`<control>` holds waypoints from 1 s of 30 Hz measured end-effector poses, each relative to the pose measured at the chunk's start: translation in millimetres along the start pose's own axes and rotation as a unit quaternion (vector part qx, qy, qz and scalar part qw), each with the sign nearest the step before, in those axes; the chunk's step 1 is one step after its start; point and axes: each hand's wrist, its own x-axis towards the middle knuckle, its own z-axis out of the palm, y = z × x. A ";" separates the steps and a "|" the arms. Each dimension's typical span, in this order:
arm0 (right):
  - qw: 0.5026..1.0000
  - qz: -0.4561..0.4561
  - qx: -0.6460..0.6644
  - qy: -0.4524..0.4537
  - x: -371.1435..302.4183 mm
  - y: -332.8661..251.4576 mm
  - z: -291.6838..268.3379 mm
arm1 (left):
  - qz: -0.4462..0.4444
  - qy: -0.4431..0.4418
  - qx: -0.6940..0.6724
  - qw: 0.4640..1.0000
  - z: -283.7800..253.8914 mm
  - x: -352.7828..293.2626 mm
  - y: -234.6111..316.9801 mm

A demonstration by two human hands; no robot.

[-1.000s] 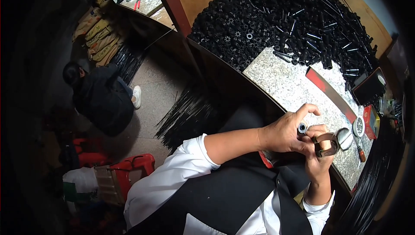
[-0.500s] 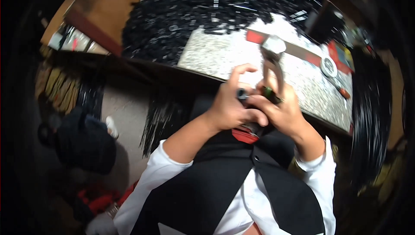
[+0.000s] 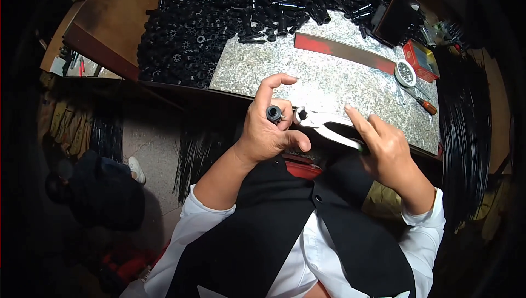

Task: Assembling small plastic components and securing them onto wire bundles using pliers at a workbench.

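Note:
My left hand (image 3: 260, 131) grips a short black tube (image 3: 274, 112) in its curled lower fingers, round hollow end facing up. A thin, pin-like bit sticks out at its side. The index finger and thumb of that hand stand apart, off the tube. My right hand (image 3: 388, 149) holds a pair of end-cutting pincers (image 3: 329, 121) by the handles, index finger stretched along them. The pincers lie level, their jaws beside my left fingertips, a small gap from the tube. The handle ends are hidden in my right palm.
Heaped black plastic parts (image 3: 192, 40) cover the bench's far left. On the speckled worktop (image 3: 246, 70) lie a red-and-grey bar (image 3: 345, 53), a white dish of small metal bits (image 3: 404, 63), a red box (image 3: 411, 57) and an orange-handled screwdriver (image 3: 426, 106). Black rods hang right. Another person (image 3: 104, 188) is at left.
My hands were close together, with the pincers pointing up toward the bench. Now my right hand is drawn away to the right, and the pincers lie sideways with jaws toward my left hand.

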 end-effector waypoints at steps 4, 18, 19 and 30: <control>0.996 -0.015 -0.093 -0.001 -3.7 -4.5 3.7 | 0.075 -0.019 0.127 0.989 10.7 5.7 -1.7; 0.996 0.012 -0.072 0.055 -7.5 -1.5 20.8 | -0.006 0.038 0.088 0.995 25.0 -0.5 6.7; 0.995 0.010 -0.079 0.062 -8.0 -0.9 21.5 | 0.006 0.035 0.104 0.994 24.8 -0.2 6.3; 0.985 -0.021 -0.150 0.083 -8.3 3.3 16.8 | 0.004 0.014 0.098 0.995 28.1 0.3 5.3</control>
